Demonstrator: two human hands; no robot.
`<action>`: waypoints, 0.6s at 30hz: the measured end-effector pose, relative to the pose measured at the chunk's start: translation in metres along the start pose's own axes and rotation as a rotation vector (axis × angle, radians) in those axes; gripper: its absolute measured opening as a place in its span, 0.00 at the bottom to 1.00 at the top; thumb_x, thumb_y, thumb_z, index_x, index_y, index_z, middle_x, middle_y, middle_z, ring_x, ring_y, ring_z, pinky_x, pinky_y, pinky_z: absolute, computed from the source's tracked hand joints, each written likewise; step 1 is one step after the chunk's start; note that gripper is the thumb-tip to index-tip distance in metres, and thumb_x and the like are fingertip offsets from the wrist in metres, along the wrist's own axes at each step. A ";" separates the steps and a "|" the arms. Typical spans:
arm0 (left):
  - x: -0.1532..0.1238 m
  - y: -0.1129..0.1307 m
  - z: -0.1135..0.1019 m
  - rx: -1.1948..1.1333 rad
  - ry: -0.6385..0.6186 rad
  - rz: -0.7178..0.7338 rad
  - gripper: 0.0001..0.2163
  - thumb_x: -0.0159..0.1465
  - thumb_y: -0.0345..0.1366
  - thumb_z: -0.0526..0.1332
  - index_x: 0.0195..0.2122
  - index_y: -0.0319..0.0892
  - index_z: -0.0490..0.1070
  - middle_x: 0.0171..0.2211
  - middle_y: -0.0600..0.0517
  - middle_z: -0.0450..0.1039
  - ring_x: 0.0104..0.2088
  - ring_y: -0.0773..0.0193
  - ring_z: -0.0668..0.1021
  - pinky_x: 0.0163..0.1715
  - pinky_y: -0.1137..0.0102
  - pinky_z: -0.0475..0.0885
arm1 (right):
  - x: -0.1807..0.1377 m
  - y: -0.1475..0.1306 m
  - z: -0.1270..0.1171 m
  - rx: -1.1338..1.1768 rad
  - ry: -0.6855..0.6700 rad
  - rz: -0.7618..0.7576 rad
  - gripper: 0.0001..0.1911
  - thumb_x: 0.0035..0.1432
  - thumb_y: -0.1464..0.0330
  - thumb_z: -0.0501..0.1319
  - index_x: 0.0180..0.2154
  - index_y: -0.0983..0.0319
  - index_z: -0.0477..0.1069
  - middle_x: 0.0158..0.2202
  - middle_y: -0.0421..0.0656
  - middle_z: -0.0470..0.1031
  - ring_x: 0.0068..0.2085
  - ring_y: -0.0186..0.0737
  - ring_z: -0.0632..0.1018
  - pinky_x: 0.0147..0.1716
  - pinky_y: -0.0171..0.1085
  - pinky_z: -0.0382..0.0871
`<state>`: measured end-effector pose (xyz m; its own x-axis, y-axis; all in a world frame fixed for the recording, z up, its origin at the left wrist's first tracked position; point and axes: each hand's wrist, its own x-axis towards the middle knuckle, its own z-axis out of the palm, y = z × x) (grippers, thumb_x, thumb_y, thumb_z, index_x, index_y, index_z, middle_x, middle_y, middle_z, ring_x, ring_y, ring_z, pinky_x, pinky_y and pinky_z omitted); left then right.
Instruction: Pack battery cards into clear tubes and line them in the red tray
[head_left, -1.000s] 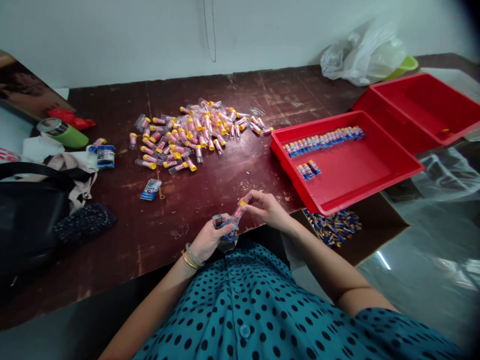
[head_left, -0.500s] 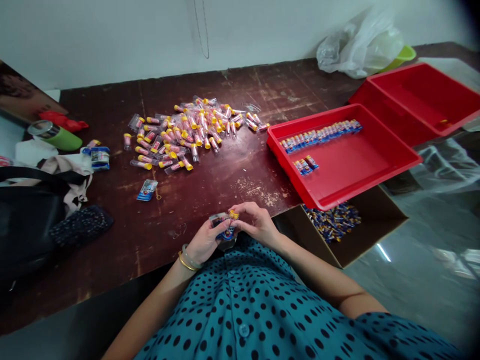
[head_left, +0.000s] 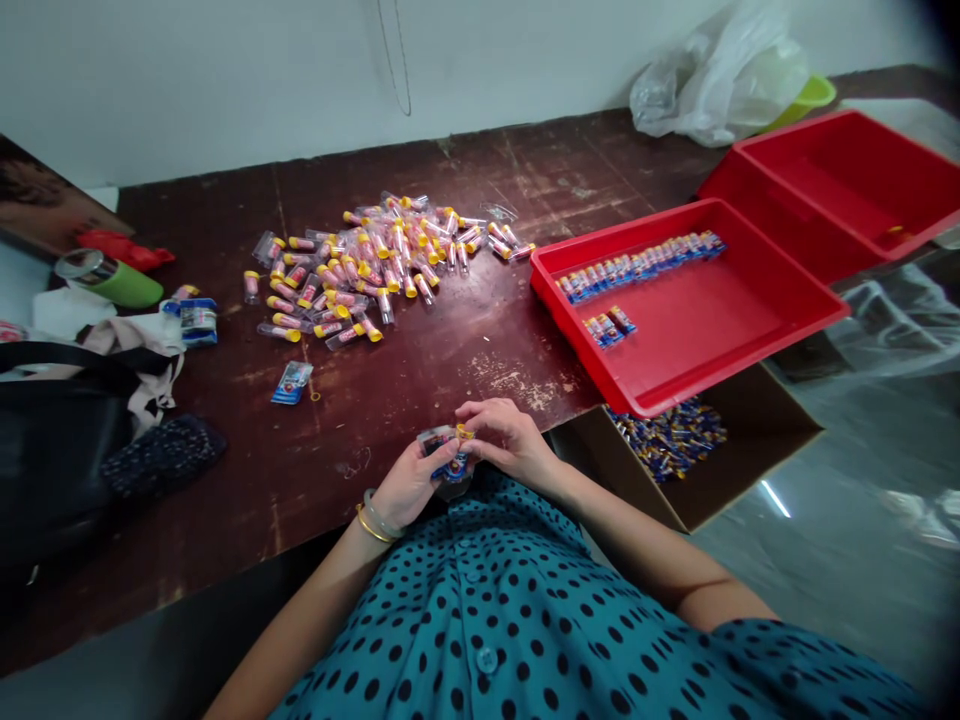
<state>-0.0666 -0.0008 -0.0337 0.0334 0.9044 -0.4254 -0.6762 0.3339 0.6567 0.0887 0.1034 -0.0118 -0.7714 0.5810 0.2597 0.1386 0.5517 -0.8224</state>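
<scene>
At the table's front edge, my left hand [head_left: 403,482] is closed around several blue-and-clear printed plastic sleeves [head_left: 450,467]. My right hand [head_left: 516,440] meets it there, thumb and fingers pinching a small yellow-capped tube [head_left: 464,432] at the sleeves' upper end. Fingers hide most of this tube, so I cannot tell how far it sits inside a sleeve. Beyond my hands lies a loose heap of clear tubes [head_left: 367,262] with yellow caps and pink labels. Another stack of blue sleeves [head_left: 292,383] rests on the table to the left, beside a small yellow ring [head_left: 315,397].
To the right, a red tray [head_left: 697,340] holds a long row and a short row of blue-wrapped tubes. Below it stands a cardboard box [head_left: 772,430] with many more. A second red tray [head_left: 795,165], a green cup [head_left: 131,284] and a black bag [head_left: 60,450] are around.
Both hands stay together in nearly the same place. The yellow cap sits slightly lower and closer against the sleeves between my fingers. The view has shifted a little.
</scene>
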 end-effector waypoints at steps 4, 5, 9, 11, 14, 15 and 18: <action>0.001 0.000 0.001 -0.003 0.008 -0.007 0.12 0.56 0.38 0.70 0.39 0.39 0.78 0.34 0.50 0.79 0.33 0.65 0.79 0.37 0.71 0.74 | -0.001 0.002 -0.001 0.030 -0.002 0.032 0.08 0.59 0.62 0.65 0.40 0.57 0.73 0.50 0.43 0.76 0.52 0.43 0.75 0.56 0.47 0.62; 0.001 0.001 0.001 -0.007 0.014 -0.011 0.13 0.56 0.38 0.71 0.40 0.39 0.78 0.34 0.50 0.79 0.34 0.65 0.79 0.38 0.71 0.74 | -0.002 0.003 0.001 0.070 0.016 0.072 0.11 0.59 0.62 0.66 0.43 0.57 0.72 0.51 0.44 0.75 0.52 0.43 0.75 0.57 0.47 0.62; 0.004 0.003 0.005 -0.007 0.066 -0.027 0.16 0.53 0.38 0.73 0.42 0.40 0.78 0.38 0.50 0.79 0.37 0.64 0.79 0.40 0.70 0.74 | -0.007 0.000 0.014 0.362 0.056 0.307 0.19 0.56 0.59 0.66 0.47 0.58 0.69 0.57 0.46 0.68 0.54 0.42 0.73 0.53 0.42 0.69; 0.006 0.004 0.007 0.005 0.118 -0.034 0.16 0.53 0.40 0.73 0.42 0.41 0.77 0.37 0.50 0.78 0.35 0.64 0.78 0.36 0.70 0.74 | -0.007 -0.002 0.015 0.532 0.027 0.391 0.15 0.57 0.58 0.65 0.42 0.59 0.69 0.60 0.46 0.65 0.54 0.43 0.73 0.48 0.39 0.73; 0.008 0.004 0.008 0.039 0.170 -0.047 0.15 0.56 0.43 0.70 0.41 0.41 0.77 0.34 0.50 0.77 0.31 0.66 0.76 0.30 0.72 0.72 | 0.001 0.005 -0.013 0.665 0.091 0.418 0.14 0.60 0.57 0.62 0.42 0.59 0.67 0.52 0.47 0.72 0.47 0.41 0.76 0.44 0.39 0.74; 0.009 0.003 0.007 0.051 0.174 -0.055 0.15 0.56 0.43 0.69 0.41 0.41 0.76 0.34 0.51 0.76 0.31 0.66 0.76 0.30 0.73 0.71 | 0.006 0.013 -0.033 0.634 0.147 0.407 0.15 0.60 0.56 0.61 0.43 0.59 0.67 0.47 0.46 0.74 0.43 0.40 0.77 0.43 0.38 0.74; 0.010 0.002 0.001 0.069 0.178 -0.083 0.14 0.57 0.42 0.69 0.41 0.41 0.76 0.33 0.52 0.75 0.31 0.67 0.75 0.30 0.74 0.70 | 0.024 0.052 -0.122 0.372 0.366 0.390 0.18 0.59 0.55 0.60 0.45 0.59 0.66 0.40 0.43 0.74 0.37 0.36 0.76 0.39 0.36 0.73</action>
<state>-0.0669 0.0095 -0.0356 -0.0479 0.8137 -0.5793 -0.6242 0.4283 0.6534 0.1535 0.2190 0.0136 -0.4369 0.8995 0.0084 0.0909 0.0535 -0.9944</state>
